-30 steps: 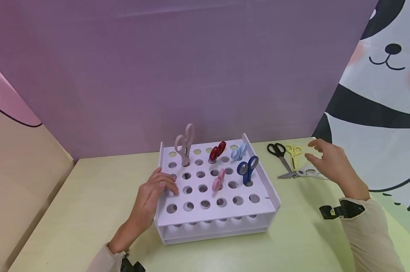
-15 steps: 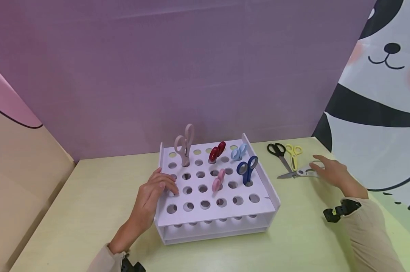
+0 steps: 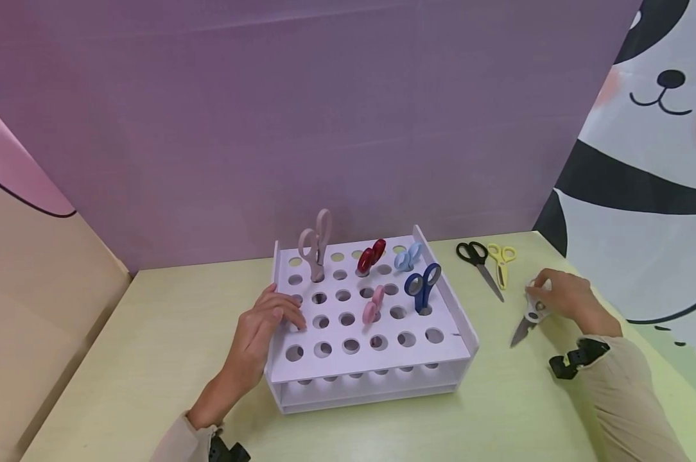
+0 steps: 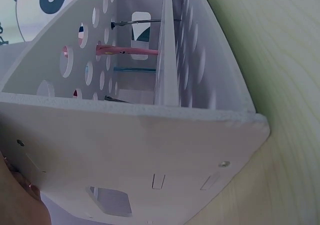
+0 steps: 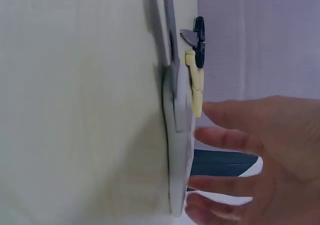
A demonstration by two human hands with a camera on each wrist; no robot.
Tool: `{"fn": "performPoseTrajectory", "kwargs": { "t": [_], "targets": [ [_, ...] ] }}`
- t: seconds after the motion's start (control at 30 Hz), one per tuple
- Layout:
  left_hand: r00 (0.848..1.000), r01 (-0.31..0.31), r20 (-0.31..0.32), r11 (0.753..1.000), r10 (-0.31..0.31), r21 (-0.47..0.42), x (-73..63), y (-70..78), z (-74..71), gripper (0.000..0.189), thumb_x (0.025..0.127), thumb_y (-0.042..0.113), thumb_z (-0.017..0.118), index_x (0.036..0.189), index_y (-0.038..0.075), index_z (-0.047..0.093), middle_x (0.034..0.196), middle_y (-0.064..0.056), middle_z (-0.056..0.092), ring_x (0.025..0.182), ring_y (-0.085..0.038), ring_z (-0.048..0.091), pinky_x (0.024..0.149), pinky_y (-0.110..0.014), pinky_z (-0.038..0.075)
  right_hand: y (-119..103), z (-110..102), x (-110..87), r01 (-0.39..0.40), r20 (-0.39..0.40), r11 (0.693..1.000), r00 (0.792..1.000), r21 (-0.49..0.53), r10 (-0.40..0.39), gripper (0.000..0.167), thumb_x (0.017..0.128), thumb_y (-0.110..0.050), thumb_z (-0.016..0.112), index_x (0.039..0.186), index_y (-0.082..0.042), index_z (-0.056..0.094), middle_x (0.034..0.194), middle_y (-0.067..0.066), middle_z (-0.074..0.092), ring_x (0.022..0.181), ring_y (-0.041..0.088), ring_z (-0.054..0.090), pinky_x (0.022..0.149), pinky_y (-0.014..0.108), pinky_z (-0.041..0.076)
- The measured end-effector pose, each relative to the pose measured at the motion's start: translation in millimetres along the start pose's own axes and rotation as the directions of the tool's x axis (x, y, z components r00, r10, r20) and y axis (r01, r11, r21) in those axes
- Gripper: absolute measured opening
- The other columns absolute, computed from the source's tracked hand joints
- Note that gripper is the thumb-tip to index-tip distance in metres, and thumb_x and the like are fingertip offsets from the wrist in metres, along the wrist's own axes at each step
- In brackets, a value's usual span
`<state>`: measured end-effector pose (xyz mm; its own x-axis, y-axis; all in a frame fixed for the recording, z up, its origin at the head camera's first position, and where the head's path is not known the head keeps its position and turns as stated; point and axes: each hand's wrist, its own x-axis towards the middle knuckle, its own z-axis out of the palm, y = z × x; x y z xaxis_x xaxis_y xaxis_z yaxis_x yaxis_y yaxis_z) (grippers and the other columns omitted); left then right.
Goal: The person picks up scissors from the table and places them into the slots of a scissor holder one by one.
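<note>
My left hand (image 3: 261,327) rests on the left edge of a white rack (image 3: 336,366), its fingers lying over the holed top. Fingers and thumb of my right hand (image 3: 567,298) pinch the white handle of a pair of scissors (image 3: 535,312). Their blades point towards me, low over the table. In the right wrist view the hand is beside the scissors' white handle (image 5: 177,135). Upright in the rack holes stand mauve scissors (image 3: 316,264), red scissors (image 3: 365,262), light blue scissors (image 3: 402,261), navy scissors (image 3: 421,296) and small pink scissors (image 3: 371,310).
Black-handled scissors (image 3: 490,282) and yellow scissors (image 3: 502,277) lie on the table between the rack and my right hand. A purple backdrop (image 3: 348,128) rises behind the table, and a panda-printed panel (image 3: 643,256) stands at the right. The rack has a raised side wall (image 3: 452,301).
My right hand has come down onto the white scissors and gripped their handle. The scissors have swung round, blades now towards me, away from the black and yellow pairs. The left hand stays put.
</note>
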<state>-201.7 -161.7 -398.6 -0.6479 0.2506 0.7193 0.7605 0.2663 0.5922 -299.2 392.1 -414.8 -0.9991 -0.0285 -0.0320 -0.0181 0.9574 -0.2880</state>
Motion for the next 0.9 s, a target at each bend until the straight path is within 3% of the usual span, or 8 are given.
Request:
{"fn": "performPoseTrajectory", "kwargs": {
  "t": [0.17, 0.23, 0.4, 0.5, 0.7, 0.9],
  "targets": [
    [1.000, 0.008, 0.003, 1.000, -0.008, -0.007, 0.0, 0.7, 0.5, 0.040, 0.098, -0.003, 0.036, 0.079, 0.007, 0.070, 0.089, -0.002, 0.071, 0.103, -0.032, 0.062, 0.121, -0.043, 0.022, 1, 0, -9.5, -0.192, 0.048, 0.981, 0.980, 0.018, 0.191, 0.082, 0.096, -0.063, 0.045, 0.123, 0.014, 0.039, 0.106, 0.041, 0.052, 0.089, 0.056, 0.042, 0.069, 0.063, 0.040],
    [1.000, 0.014, 0.003, 1.000, -0.013, -0.010, 0.0, 1.0, 0.5, 0.040, 0.098, -0.002, 0.036, 0.079, 0.007, 0.070, 0.089, -0.002, 0.071, 0.103, -0.032, 0.062, 0.121, -0.043, 0.021, 1, 0, -11.1, -0.224, 0.083, 0.974, 0.972, 0.023, 0.221, 0.090, 0.092, -0.072, 0.043, 0.122, 0.013, 0.037, 0.103, 0.038, 0.052, 0.088, 0.056, 0.042, 0.068, 0.061, 0.040],
    [1.000, 0.017, 0.004, 1.000, -0.017, -0.009, -0.6, -0.3, -0.3, 0.041, 0.098, -0.002, 0.036, 0.080, 0.008, 0.070, 0.089, -0.002, 0.071, 0.103, -0.029, 0.062, 0.121, -0.042, 0.021, -4, 1, -9.0, -0.212, 0.091, 0.977, 0.974, 0.016, 0.210, 0.081, 0.087, -0.065, 0.060, 0.112, 0.010, 0.043, 0.087, 0.025, 0.054, 0.086, 0.052, 0.042, 0.065, 0.056, 0.041],
    [1.000, 0.015, 0.007, 1.000, -0.015, -0.006, -0.7, -1.1, -0.6, 0.041, 0.099, -0.002, 0.035, 0.080, 0.008, 0.070, 0.088, -0.003, 0.071, 0.103, -0.028, 0.062, 0.121, -0.041, 0.021, -9, 2, -6.3, -0.233, 0.074, 0.973, 0.970, 0.006, 0.231, 0.077, 0.086, -0.058, 0.065, 0.112, 0.012, 0.045, 0.086, 0.025, 0.054, 0.088, 0.052, 0.044, 0.065, 0.056, 0.042],
    [1.000, 0.016, 0.006, 1.000, -0.016, -0.006, -1.0, -1.4, -0.2, 0.041, 0.099, -0.002, 0.035, 0.080, 0.008, 0.070, 0.088, -0.003, 0.071, 0.103, -0.027, 0.062, 0.121, -0.041, 0.021, -15, 3, -5.5, -0.264, 0.039, 0.964, 0.964, 0.030, 0.262, 0.068, 0.086, -0.047, 0.067, 0.111, 0.012, 0.047, 0.084, 0.024, 0.054, 0.085, 0.048, 0.046, 0.064, 0.052, 0.042],
    [1.000, 0.021, 0.003, 1.000, -0.021, -0.011, -0.3, -0.1, -0.3, 0.041, 0.099, -0.002, 0.035, 0.079, 0.008, 0.071, 0.089, -0.002, 0.071, 0.103, -0.030, 0.062, 0.121, -0.042, 0.021, -17, 2, -8.9, -0.283, -0.044, 0.955, 0.957, 0.091, 0.288, 0.064, 0.086, -0.050, 0.063, 0.104, 0.010, 0.049, 0.078, 0.019, 0.051, 0.075, 0.039, 0.050, 0.060, 0.047, 0.039]
  ]
}}
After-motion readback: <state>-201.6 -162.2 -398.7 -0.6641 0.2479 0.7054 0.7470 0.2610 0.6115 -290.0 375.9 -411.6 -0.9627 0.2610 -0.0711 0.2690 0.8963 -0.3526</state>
